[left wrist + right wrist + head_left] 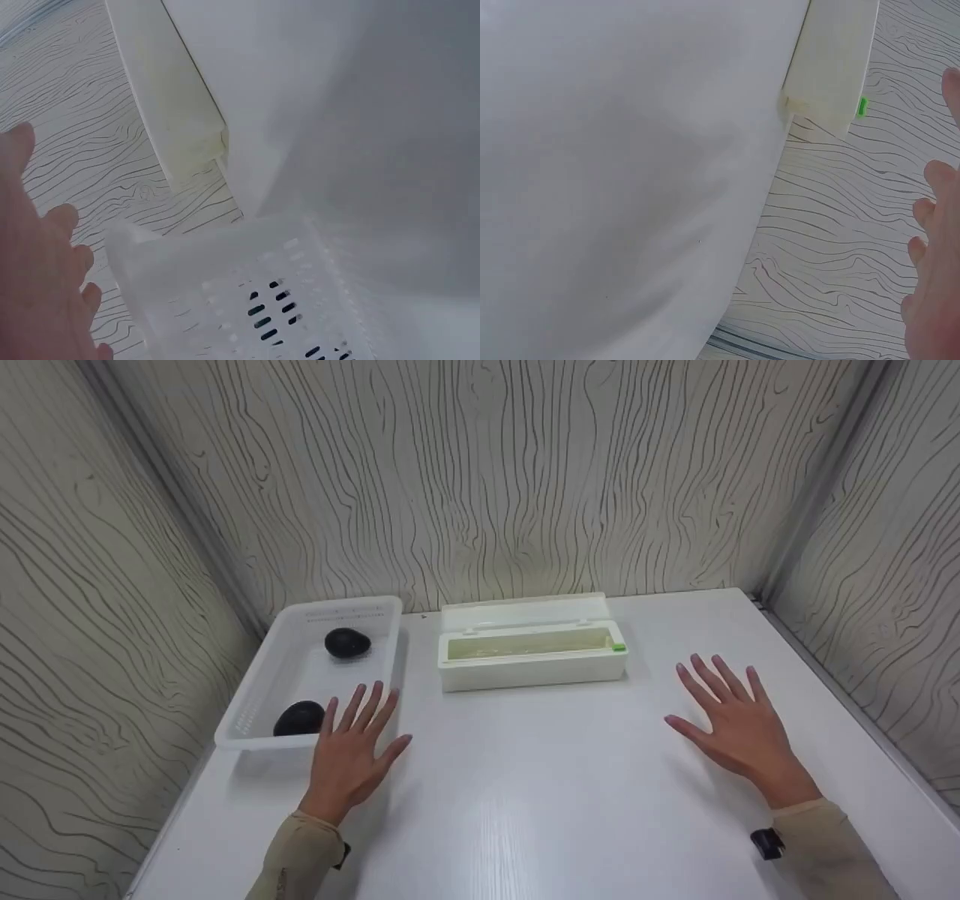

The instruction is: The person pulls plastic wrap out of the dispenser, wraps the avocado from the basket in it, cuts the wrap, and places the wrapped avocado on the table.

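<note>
My left hand point(349, 761) is spread with straight fingers at the near right corner of a white plastic basket point(396, 660), holding nothing. Inside the basket lie two dark, smooth, egg-shaped objects that look like avocados: one dark object point(347, 643) toward the back, another dark object point(298, 718) by the near wall, partly behind my fingers. My right hand point(739, 731) is also spread over the right part of the table, with nothing in it. Between the hands, farther back, stands a long white box point(532, 671) with its hinged lid point(525, 611) raised and a green tab point(618, 647) at its right end.
The white table point(510, 795) reaches back to a wood-grain patterned wall point(495, 480). Similar side panels stand at left and right. Slots pierce the basket's side wall point(225, 300) in the left wrist view. The box's contents are hard to make out.
</note>
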`<action>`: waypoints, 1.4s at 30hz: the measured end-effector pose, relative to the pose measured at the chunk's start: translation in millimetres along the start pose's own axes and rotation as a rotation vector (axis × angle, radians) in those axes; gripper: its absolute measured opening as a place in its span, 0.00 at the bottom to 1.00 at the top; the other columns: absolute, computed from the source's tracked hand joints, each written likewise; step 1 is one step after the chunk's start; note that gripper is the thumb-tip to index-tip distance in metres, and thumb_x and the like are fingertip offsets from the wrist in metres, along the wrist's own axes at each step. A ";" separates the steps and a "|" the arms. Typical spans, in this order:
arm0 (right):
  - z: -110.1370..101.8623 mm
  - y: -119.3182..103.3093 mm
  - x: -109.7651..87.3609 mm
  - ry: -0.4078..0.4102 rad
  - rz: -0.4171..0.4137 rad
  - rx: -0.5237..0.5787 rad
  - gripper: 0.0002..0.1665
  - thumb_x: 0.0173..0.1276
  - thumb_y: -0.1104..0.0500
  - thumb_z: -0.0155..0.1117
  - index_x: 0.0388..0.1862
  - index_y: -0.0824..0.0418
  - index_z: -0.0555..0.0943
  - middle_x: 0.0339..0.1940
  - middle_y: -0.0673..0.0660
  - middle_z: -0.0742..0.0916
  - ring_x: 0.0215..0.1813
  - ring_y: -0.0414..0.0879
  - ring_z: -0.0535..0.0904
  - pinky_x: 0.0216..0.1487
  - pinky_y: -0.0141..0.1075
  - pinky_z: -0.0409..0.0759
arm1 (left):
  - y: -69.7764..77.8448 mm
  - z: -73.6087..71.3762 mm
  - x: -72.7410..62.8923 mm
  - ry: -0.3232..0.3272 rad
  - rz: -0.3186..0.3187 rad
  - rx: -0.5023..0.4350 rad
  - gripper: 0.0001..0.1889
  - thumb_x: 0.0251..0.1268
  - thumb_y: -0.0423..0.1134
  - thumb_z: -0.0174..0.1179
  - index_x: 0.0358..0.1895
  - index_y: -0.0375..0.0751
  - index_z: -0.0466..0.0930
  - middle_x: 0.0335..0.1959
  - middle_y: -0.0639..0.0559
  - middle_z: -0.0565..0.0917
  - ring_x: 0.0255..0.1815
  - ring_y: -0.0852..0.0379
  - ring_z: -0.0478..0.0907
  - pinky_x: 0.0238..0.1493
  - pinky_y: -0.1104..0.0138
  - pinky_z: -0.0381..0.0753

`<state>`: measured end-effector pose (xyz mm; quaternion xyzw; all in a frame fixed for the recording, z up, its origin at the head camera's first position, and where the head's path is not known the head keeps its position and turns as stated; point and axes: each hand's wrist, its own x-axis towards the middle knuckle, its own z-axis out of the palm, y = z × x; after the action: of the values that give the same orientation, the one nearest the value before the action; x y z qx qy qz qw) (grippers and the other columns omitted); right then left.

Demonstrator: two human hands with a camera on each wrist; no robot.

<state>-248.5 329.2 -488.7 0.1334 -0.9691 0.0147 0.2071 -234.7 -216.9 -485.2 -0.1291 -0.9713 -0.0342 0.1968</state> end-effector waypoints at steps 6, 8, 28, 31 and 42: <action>2.4 -4.8 20.0 -0.056 0.028 0.052 0.47 0.68 0.29 0.49 0.79 0.48 0.53 0.80 0.57 0.60 0.80 0.56 0.49 0.79 0.60 0.39 | 15.4 5.5 33.3 -0.003 0.017 -0.017 0.36 0.71 0.66 0.41 0.78 0.60 0.50 0.80 0.57 0.52 0.81 0.53 0.47 0.80 0.50 0.40; 3.3 -7.6 29.6 -0.085 0.040 0.068 0.47 0.69 0.29 0.47 0.79 0.50 0.54 0.79 0.59 0.60 0.80 0.58 0.50 0.78 0.61 0.41 | 20.3 7.6 46.5 -0.009 0.018 -0.023 0.35 0.72 0.65 0.42 0.78 0.60 0.50 0.80 0.57 0.53 0.81 0.53 0.47 0.80 0.51 0.40; 37.7 -44.8 129.8 -0.205 0.071 0.210 0.33 0.73 0.43 0.56 0.72 0.55 0.68 0.64 0.64 0.77 0.68 0.62 0.69 0.70 0.61 0.64 | 50.4 49.0 147.3 -0.185 -0.026 -0.169 0.28 0.74 0.54 0.49 0.74 0.53 0.61 0.70 0.52 0.72 0.72 0.49 0.66 0.74 0.53 0.63; 44.3 -52.0 141.9 -0.200 0.060 0.219 0.30 0.72 0.46 0.57 0.68 0.56 0.72 0.61 0.63 0.79 0.66 0.61 0.71 0.67 0.60 0.67 | 50.0 55.3 154.6 -0.207 -0.032 -0.178 0.26 0.75 0.53 0.49 0.72 0.52 0.64 0.69 0.52 0.73 0.71 0.50 0.67 0.74 0.54 0.64; 64.1 -57.6 167.9 -0.208 0.053 0.266 0.21 0.72 0.49 0.59 0.58 0.59 0.80 0.56 0.63 0.83 0.60 0.61 0.75 0.63 0.59 0.69 | 57.0 80.8 179.4 -0.215 -0.048 -0.240 0.21 0.75 0.52 0.49 0.66 0.51 0.73 0.62 0.52 0.80 0.67 0.52 0.73 0.71 0.55 0.67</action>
<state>-406.2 225.9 -480.8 0.1348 -0.9779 0.1345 0.0859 -409.3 -109.9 -488.5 -0.1315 -0.9785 -0.1406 0.0743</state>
